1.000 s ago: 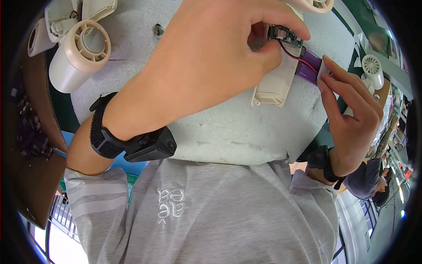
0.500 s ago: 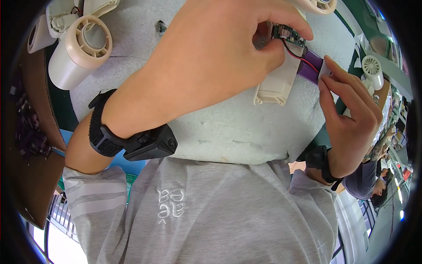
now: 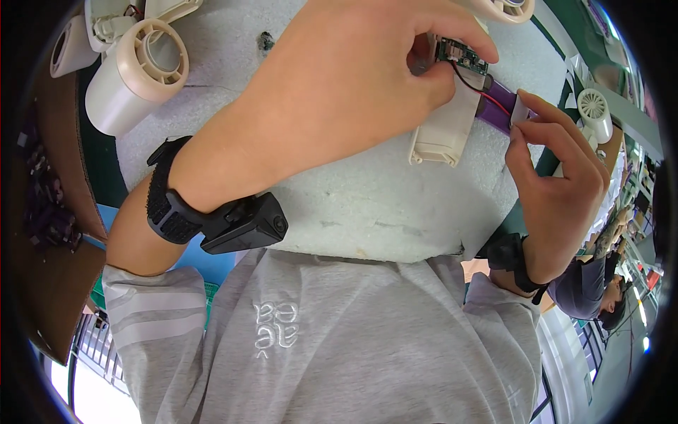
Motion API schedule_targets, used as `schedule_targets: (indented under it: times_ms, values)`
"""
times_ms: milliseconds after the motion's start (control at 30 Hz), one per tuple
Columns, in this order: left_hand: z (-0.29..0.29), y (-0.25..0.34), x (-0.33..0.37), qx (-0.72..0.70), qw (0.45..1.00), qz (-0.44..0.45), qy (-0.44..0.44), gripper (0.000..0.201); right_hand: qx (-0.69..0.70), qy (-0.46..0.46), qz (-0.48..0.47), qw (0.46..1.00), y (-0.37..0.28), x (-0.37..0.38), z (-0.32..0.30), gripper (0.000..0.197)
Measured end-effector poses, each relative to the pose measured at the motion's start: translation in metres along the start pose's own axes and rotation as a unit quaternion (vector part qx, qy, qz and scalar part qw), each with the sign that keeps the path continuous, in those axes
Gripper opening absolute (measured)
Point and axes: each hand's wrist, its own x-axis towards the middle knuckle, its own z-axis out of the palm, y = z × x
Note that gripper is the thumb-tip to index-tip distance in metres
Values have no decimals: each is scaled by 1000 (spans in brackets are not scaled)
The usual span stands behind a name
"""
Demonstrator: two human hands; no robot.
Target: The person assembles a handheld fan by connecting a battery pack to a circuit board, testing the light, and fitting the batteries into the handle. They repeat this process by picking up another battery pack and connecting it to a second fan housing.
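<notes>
My left hand [image 3: 339,92] reaches across the white foam mat, its thumb and forefinger closed around a small green circuit board [image 3: 462,56]. Under the board lies a cream plastic housing [image 3: 443,136], its upper part hidden by the hand. Black and red wires run from the board along a purple battery [image 3: 496,106], which sticks out to the right of the housing. At the battery's right end, the thumb and fingers of my right hand [image 3: 561,159] pinch a small white strip [image 3: 520,112]. Whether the strip is stuck to the battery I cannot tell.
A white cylindrical fan body [image 3: 134,78] lies at the upper left beside opened casing parts [image 3: 109,32]. Another round fan part [image 3: 510,8] sits at the top edge. A cardboard box [image 3: 88,272] stands left; a white fan [image 3: 595,113] and a co-worker [image 3: 586,286] are at right.
Both hands keep their hold. My right hand has shifted slightly left, its fingers a little more bent over the white strip. The whole view has moved a little.
</notes>
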Motion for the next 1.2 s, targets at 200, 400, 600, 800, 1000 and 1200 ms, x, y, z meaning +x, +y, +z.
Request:
schedule_targets:
  times_ms: [200, 400, 600, 800, 1000, 1200]
  values:
    - [-4, 0, 2, 24, 999, -26, -29, 31, 76, -35, 37, 996, 9, 2, -3, 7]
    - [-3, -2, 2, 12, 1000, -15, -14, 30, 101, -29, -43, 994, 17, 6, 1, 7]
    - [1, -11, 6, 77, 996, -37, 19, 29, 126, -92, -81, 984, 22, 19, -1, 9]
    - [5, -17, 6, 77, 997, -3, 22, 30, 204, -42, -80, 975, 57, 23, -10, 3]
    - [8, -11, 0, 65, 997, -18, 21, 30, 473, -167, 98, 859, 65, 12, -29, 12]
    - [9, -10, -1, 52, 998, -3, 45, 31, 480, 177, 135, 848, 59, 33, -3, 22]
